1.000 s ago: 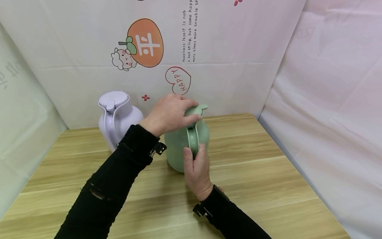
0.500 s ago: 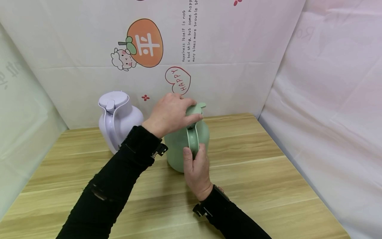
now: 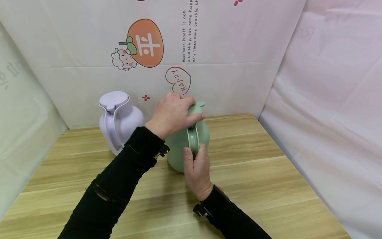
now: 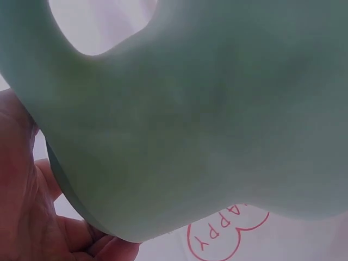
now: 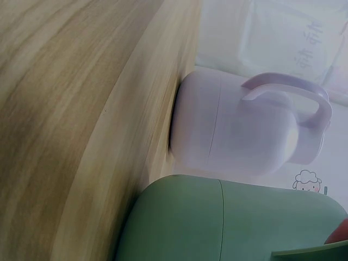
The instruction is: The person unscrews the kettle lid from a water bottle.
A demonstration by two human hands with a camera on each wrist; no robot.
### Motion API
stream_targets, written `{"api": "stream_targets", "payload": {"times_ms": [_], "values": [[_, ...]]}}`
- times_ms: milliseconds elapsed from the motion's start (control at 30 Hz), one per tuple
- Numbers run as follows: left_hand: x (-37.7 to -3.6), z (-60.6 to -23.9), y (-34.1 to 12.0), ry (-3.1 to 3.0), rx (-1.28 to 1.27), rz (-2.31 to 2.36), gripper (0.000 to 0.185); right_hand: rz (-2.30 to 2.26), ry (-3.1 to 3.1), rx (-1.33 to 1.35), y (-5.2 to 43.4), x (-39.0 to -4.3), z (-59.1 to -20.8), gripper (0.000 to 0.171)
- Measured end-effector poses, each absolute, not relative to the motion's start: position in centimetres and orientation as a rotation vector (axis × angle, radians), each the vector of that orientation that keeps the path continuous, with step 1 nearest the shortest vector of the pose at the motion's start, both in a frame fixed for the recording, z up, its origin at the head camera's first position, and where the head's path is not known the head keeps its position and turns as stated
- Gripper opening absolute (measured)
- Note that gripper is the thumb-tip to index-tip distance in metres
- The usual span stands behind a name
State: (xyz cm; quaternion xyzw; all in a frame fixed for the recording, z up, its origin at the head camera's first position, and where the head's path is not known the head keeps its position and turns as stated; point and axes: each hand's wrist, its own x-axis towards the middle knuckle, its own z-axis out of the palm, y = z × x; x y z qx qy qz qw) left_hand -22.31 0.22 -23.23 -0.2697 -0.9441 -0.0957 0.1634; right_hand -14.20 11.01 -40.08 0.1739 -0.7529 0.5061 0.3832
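A green thermos jug (image 3: 176, 152) stands upright on the wooden table, its handle facing me. My left hand (image 3: 173, 114) reaches over its top and grips the green lid (image 3: 194, 109), thumb on the near side. In the left wrist view, fingers (image 4: 117, 250) of that hand curl in at the rim of the jug's mouth. Lower down, my right hand (image 3: 198, 172) holds the jug's handle (image 3: 193, 139), thumb along its left side. The lid's small tab (image 3: 201, 104) sticks out at the far right of the top.
A lilac thermos jug (image 3: 125, 116) stands upright to the left of the green one, its lid on, near my left forearm. Behind the table (image 3: 253, 186) hangs a white printed cloth (image 3: 232, 83), with more cloth at both sides.
My left hand has shifted slightly right and turned on the lid, and the lid's tab has swung a little to the left and back. The right hand and the jug's body stay put.
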Motion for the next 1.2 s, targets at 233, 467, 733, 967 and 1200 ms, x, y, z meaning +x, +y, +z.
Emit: {"api": "stream_targets", "payload": {"times_ms": [233, 467, 733, 967, 1200], "values": [[-22.2, -23.4, 0.5, -2.685, -0.727, -0.248, 0.056, 1.285, -1.917, 0.439, 11.0, -14.2, -40.1, 0.031], [-22.1, -23.7, 0.6, -2.678, -0.704, -0.256, 0.055, 1.291, -1.922, 0.437, 11.0, -14.3, -40.3, 0.026], [-22.1, -23.8, 0.3, -2.681, -0.717, -0.256, 0.057, 1.279, -1.926, 0.440, 11.1, -14.3, -40.3, 0.029], [-22.0, -23.5, -0.2, -2.707, -0.750, -0.250, 0.060, 1.288, -1.925, 0.448, 11.1, -14.3, -40.2, 0.031], [-22.5, -23.2, -1.3, -2.717, -0.962, -0.343, 0.064, 1.289, -1.914, 0.466, 11.2, -14.4, -40.3, 0.033]]}}
